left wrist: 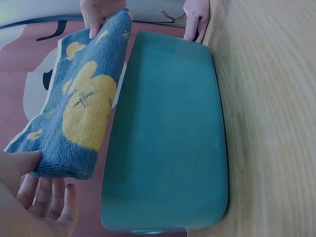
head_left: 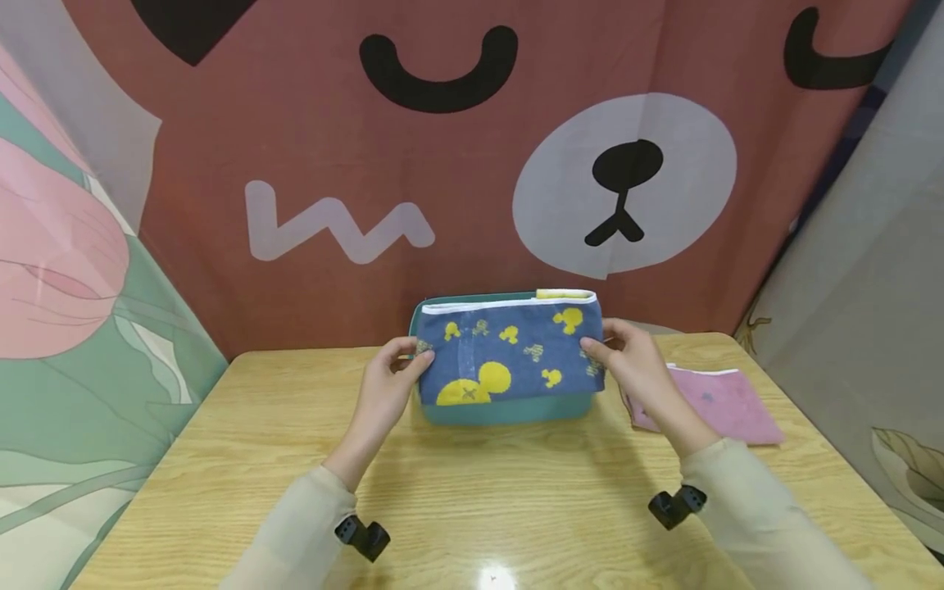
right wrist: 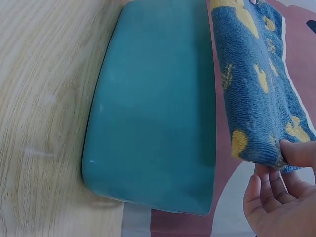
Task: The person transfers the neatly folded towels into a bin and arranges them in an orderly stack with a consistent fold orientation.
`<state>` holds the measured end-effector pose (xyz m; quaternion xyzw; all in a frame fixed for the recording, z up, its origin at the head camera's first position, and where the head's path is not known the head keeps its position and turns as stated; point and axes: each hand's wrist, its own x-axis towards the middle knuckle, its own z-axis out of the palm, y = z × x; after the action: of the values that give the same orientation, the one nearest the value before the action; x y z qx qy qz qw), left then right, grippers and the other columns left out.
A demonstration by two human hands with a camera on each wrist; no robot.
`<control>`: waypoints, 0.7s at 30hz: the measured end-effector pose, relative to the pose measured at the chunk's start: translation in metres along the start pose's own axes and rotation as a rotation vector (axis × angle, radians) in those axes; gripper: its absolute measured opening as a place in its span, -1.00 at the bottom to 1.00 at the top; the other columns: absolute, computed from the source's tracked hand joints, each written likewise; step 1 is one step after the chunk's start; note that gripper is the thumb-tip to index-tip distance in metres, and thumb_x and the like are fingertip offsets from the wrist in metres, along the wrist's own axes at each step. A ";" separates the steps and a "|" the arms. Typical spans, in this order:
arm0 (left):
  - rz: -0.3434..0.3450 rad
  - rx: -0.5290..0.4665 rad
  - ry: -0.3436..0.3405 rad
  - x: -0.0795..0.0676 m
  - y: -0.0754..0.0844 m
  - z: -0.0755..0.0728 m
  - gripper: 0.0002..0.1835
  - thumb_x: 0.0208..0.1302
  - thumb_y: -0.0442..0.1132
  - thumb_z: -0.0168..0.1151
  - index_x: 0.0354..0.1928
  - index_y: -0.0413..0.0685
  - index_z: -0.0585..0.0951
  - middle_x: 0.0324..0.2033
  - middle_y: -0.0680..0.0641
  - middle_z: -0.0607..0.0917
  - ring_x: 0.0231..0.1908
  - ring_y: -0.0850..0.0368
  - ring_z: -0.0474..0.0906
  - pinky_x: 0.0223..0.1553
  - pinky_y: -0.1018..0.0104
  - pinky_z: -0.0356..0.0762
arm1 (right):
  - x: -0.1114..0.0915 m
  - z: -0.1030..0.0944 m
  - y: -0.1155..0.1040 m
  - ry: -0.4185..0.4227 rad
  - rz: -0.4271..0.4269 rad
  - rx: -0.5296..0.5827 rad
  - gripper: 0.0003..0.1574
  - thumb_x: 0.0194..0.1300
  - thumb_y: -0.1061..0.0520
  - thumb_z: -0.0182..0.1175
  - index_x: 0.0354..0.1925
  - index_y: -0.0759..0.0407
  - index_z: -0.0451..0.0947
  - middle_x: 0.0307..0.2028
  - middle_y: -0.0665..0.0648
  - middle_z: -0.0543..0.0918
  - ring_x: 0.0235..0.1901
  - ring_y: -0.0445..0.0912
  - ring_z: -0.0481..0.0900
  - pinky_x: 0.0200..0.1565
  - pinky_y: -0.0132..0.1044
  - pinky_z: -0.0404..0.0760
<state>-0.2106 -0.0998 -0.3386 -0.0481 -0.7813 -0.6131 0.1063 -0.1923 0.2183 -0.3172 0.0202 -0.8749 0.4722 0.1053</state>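
A folded blue towel [head_left: 516, 348] with yellow mouse-head shapes and a white edge is held up by both hands, one at each short end. My left hand [head_left: 387, 373] pinches its left end between thumb and fingers; in the left wrist view the thumb lies over the towel [left wrist: 84, 103]. On the opposite end, my right hand [head_left: 637, 369] pinches the towel [right wrist: 252, 89] the same way. Just behind and below it stands a teal bin [head_left: 509, 411], its smooth side wall [left wrist: 165, 133] showing in both wrist views. The bin's inside is hidden.
A folded pink towel [head_left: 726, 406] lies on the wooden table [head_left: 479, 492], right of the bin, partly behind my right wrist. A printed curtain [head_left: 472, 164] hangs at the table's back edge, with more cloth on both sides.
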 end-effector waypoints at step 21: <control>-0.078 -0.042 0.009 0.036 0.014 -0.001 -0.66 0.37 -0.22 0.29 0.11 -0.21 0.61 -0.07 -0.16 0.66 -0.12 0.08 0.53 -0.17 0.37 0.52 | 0.039 0.004 -0.013 -0.025 0.022 0.015 -0.51 0.43 0.02 0.20 0.17 0.31 0.50 0.00 0.32 0.65 -0.04 0.10 0.60 -0.01 -0.03 0.54</control>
<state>-0.2422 -0.0995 -0.3172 -0.0171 -0.7690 -0.6333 0.0849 -0.2292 0.2098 -0.3008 0.0174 -0.8728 0.4795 0.0892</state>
